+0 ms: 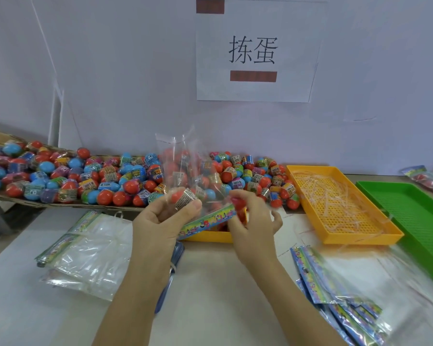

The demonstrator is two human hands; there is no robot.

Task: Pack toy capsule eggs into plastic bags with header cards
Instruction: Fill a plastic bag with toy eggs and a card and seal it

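Poster (256,91) reads 拣蛋; left hand (160,221) grips egg (183,198), right hand (253,226) bag (185,166).

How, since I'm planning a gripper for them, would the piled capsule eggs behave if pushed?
The capsule eggs look smooth and rounded, so they would probably roll and slip aside. They lie loosely heaped on the cardboard, so neighbours would likely shift. The left hand pinches one capsule egg in fingertips, suggesting lightness.

Eggs (135,178) behind bags (90,255), left of tray (335,203)
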